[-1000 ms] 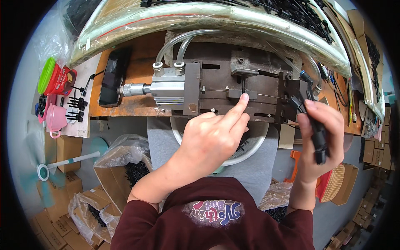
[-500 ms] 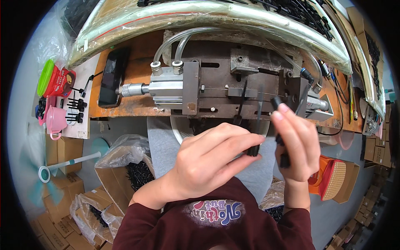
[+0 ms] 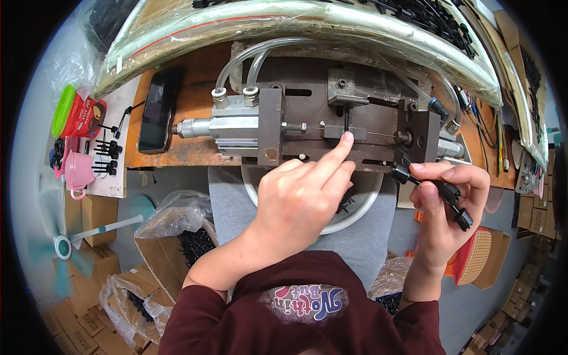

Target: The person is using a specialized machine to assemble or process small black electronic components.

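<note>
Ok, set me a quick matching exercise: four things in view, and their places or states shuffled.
1. Left hand
2. Right hand
3. Phone
4. Pink cup

A. Holding black parts
B. Below the red-and-green container in the picture
C. Index finger extended at the dark block
D. Lying on the wooden bench

Pairs: 1-C, 2-A, 3-D, 4-B

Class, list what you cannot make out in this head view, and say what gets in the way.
All in the head view:
1. Lower end of the thin black piece: hidden by the left hand.
2. Exact number of black parts in the right hand: its fingers cover some.
3. Most of the white basin: behind the left hand and metal fixture.
4. Blade shape of the fan: blurred.
5. Far side of the black pile: cut off by the upper edge.
</note>
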The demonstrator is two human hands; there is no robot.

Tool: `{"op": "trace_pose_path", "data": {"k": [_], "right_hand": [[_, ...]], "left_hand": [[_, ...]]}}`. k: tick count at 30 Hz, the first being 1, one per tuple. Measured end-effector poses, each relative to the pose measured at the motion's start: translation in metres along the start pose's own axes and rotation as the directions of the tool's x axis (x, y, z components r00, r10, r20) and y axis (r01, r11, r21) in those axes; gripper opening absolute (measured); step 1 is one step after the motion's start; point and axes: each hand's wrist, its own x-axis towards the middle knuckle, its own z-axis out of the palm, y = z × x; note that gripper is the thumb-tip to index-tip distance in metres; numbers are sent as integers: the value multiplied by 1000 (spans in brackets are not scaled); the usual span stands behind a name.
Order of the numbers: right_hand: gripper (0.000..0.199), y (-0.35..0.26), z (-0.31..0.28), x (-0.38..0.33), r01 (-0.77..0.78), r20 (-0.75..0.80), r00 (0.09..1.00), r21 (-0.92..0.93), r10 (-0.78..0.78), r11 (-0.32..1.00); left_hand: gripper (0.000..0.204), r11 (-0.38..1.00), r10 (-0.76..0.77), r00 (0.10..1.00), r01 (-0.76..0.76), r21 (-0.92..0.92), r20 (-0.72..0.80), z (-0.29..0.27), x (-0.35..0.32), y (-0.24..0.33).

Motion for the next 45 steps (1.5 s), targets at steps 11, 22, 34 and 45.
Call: {"op": "trace_pose_path", "data": {"k": [11,22,34,45], "right_hand": [[27,-2,4,11,-396,142,918,326,370,858],[15,9,6,5,50,-93,994,-144,-64,988],[49,4,11,-16,368,188,915,-755,-358,542],[40,7,19,-11,334,174,940,-642,-293,690]], "left_hand": [[34,768,84,995,-96,-634,-49,-34,-3,13],[27,998,57,995,-59,-20,-80,5,-11,-4],[35,946,-58,997,41,-323,-43,0,-1,3],[38,941,-43,993,3,-340,-111,-10,-11,9]]}}
